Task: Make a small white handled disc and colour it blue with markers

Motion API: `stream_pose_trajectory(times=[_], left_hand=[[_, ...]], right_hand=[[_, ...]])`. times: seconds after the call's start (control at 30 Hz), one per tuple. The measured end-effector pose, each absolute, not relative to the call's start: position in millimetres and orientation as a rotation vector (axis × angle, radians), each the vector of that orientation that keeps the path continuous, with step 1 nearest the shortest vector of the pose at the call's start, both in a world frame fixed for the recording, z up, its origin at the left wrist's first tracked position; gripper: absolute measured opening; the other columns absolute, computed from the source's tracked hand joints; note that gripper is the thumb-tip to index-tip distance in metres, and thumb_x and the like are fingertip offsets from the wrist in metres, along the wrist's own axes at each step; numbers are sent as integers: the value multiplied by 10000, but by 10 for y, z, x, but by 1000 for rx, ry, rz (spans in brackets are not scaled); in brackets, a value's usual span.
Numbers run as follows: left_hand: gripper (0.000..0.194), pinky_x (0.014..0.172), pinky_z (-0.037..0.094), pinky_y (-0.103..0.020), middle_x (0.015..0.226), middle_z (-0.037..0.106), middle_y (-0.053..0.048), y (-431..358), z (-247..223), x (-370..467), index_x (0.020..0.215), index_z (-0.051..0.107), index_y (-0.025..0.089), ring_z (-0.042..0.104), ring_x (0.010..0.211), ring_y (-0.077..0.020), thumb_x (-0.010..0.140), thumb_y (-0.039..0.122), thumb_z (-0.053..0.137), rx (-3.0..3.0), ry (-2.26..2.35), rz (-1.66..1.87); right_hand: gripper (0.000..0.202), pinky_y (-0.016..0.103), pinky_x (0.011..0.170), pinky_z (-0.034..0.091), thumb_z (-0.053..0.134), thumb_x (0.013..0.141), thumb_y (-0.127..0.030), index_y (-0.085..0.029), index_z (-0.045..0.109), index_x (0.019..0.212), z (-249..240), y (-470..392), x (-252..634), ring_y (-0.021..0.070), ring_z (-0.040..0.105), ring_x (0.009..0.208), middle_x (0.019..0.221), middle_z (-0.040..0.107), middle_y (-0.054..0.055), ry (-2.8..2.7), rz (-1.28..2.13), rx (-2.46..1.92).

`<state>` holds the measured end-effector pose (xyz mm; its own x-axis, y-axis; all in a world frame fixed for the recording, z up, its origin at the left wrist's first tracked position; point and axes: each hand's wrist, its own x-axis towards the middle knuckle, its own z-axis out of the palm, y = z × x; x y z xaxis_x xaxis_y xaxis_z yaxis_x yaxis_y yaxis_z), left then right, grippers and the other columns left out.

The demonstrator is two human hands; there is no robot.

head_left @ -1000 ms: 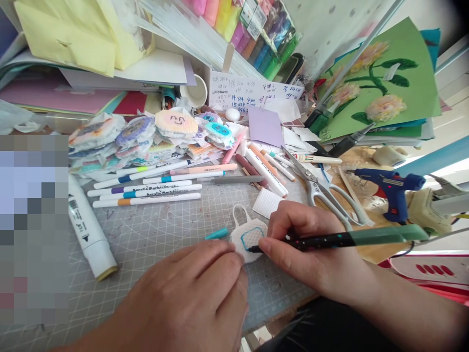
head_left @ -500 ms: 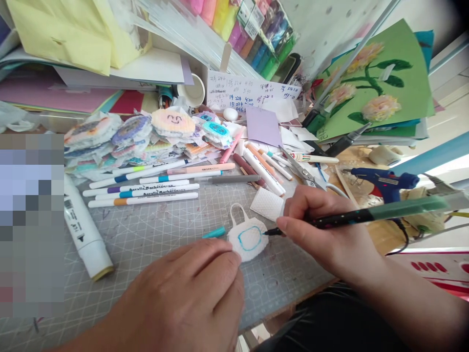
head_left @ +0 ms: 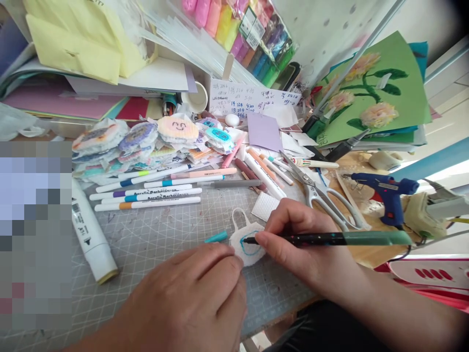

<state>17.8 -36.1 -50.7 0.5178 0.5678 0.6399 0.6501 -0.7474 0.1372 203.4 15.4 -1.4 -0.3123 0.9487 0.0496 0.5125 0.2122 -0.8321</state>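
Note:
On the grey cutting mat lies a small white textured paper cutout with a looped handle and a blue outline drawn on it. The fingers of my left hand press together on its left edge. My right hand grips a dark, speckled marker pen with a green back end; its tip touches the left part of the blue outline. Part of the cutout is hidden behind my right fingers. A teal pen cap lies just left of the cutout, and a white textured scrap sits behind it.
Several acrylic markers lie behind my left hand, with a thick white marker at left. Padded paper shapes are piled behind them. Scissors and a blue glue gun lie at right. The cutting mat spans the front.
My right hand has moved left, carrying the pen tip from the right side of the blue outline to its left side. My left hand still holds the cutout. The view has shifted slightly.

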Motion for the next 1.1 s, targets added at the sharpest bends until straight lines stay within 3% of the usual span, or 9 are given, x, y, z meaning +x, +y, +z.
stream_pose_trajectory(times=[0.17, 0.3, 0.47, 0.6, 0.77, 0.93, 1.1], left_hand=[[322, 709, 522, -269, 635, 574, 4, -340, -468, 189, 648, 606, 206, 570, 691, -164, 884, 94, 418, -2626, -1126, -1102], [277, 734, 569, -300, 712, 643, -35, -363, -338, 148, 747, 666, 191, 631, 752, -183, 886, 143, 432, -2774, -1167, -945], [228, 737, 601, -274, 676, 651, -55, -354, -278, 134, 751, 687, 145, 667, 751, -181, 863, 220, 504, -2954, -1116, -759], [172, 767, 597, -255, 684, 654, -35, -295, -332, 108, 730, 669, 145, 676, 735, -165, 833, 173, 534, -2945, -1028, -649], [185, 738, 603, -261, 674, 657, -37, -281, -338, 114, 710, 667, 138, 678, 740, -178, 827, 164, 526, -2908, -998, -689], [203, 753, 598, -301, 727, 668, -60, -345, -328, 133, 799, 678, 150, 671, 804, -198, 837, 143, 479, -2851, -1077, -780], [219, 785, 579, -297, 722, 646, -36, -376, -286, 130, 757, 648, 175, 655, 805, -185, 871, 139, 466, -2801, -1080, -847]], right_hand=[[218, 173, 394, 326, 640, 728, -208, -184, 485, 576, 4, 160, 2042, 68, 399, 439, 494, 480, -50, -1968, 1030, -1331], [223, 179, 393, 349, 610, 737, -207, -195, 471, 562, 29, 160, 2070, 81, 417, 440, 492, 478, -43, -2015, 1009, -1289], [262, 221, 360, 370, 623, 805, -348, -220, 531, 595, -176, 139, 2185, 132, 475, 448, 518, 534, -7, -2093, 837, -1283], [315, 268, 368, 353, 614, 818, -422, -252, 500, 578, -332, 139, 2231, 153, 447, 441, 504, 483, -1, -2065, 865, -1225], [323, 263, 369, 344, 570, 855, -410, -257, 497, 581, -205, 155, 2178, 146, 413, 428, 484, 443, -7, -1953, 893, -1273], [208, 214, 418, 390, 631, 777, -294, -205, 518, 626, -85, 176, 2092, 120, 470, 482, 543, 518, -21, -1928, 999, -1267], [196, 204, 435, 339, 622, 721, -248, -185, 481, 599, -29, 156, 2044, 94, 404, 485, 530, 471, -36, -1842, 1182, -1282]])
